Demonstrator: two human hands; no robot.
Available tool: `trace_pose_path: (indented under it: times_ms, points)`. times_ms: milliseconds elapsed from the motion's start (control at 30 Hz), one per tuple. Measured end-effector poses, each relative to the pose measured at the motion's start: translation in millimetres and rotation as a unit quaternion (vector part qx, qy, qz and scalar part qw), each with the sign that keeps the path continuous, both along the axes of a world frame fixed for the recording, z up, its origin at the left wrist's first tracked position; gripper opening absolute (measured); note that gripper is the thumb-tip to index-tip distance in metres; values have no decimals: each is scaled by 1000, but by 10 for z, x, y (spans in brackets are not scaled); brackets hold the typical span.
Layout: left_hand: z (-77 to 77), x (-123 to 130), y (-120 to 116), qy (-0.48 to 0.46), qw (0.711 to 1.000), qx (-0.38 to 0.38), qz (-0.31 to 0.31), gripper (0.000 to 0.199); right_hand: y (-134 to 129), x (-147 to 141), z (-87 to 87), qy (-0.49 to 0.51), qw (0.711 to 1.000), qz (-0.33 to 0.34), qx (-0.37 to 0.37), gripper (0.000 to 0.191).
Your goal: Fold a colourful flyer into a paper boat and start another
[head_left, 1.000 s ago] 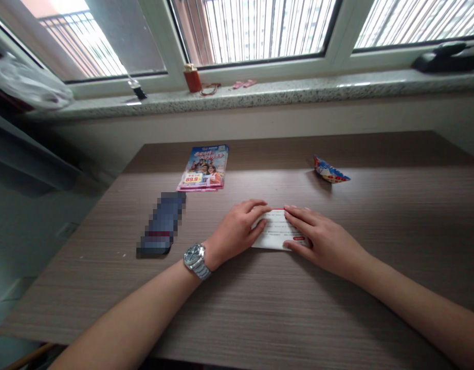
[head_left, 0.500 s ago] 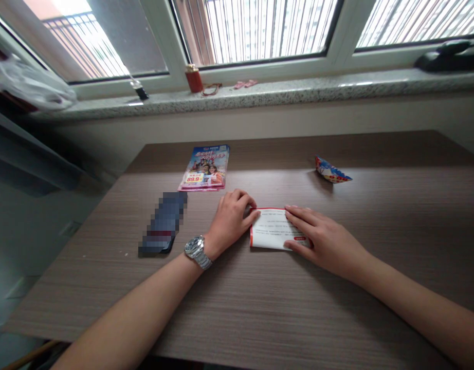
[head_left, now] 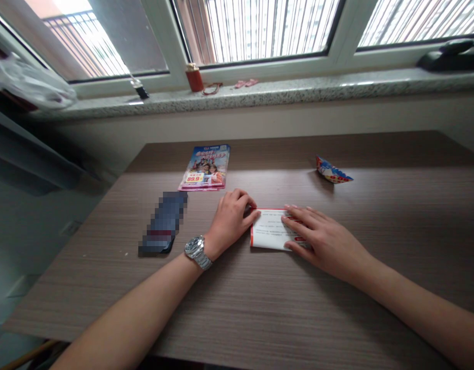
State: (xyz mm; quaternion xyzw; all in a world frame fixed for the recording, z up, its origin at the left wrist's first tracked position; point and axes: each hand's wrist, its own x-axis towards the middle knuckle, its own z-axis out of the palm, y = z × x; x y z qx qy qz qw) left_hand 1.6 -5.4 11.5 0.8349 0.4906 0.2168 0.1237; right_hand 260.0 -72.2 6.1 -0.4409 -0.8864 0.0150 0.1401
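Observation:
A folded white paper with red edges (head_left: 271, 229) lies flat on the wooden table (head_left: 237, 318). At its left edge, my left hand (head_left: 231, 218) pinches the upper left corner between thumb and fingers; a silver watch (head_left: 197, 252) is on that wrist. My right hand (head_left: 324, 236) rests over the paper's right part with its fingers spread, covering that side. Behind it to the right sits a small folded piece of colourful paper (head_left: 332, 171). A stack of printed flyers (head_left: 206, 167) lies beyond my left hand.
A blurred-out phone (head_left: 162, 223) lies left of my left wrist. Along the granite windowsill (head_left: 291, 94) behind the table stand a red lighter-like object (head_left: 194, 78), a small dark item (head_left: 140, 89) and a white plastic bag (head_left: 32, 85).
The fingers of my right hand have shifted slightly and spread a little more on the paper. My left hand and the paper have stayed in place.

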Motion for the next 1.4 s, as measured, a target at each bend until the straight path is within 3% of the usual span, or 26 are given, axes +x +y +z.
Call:
trace_pose_path:
  times_ms: [1400]
  points:
    - [9,7,-6,-2,1000,1,7,12,2,2,-49,5,1000,9,0,47]
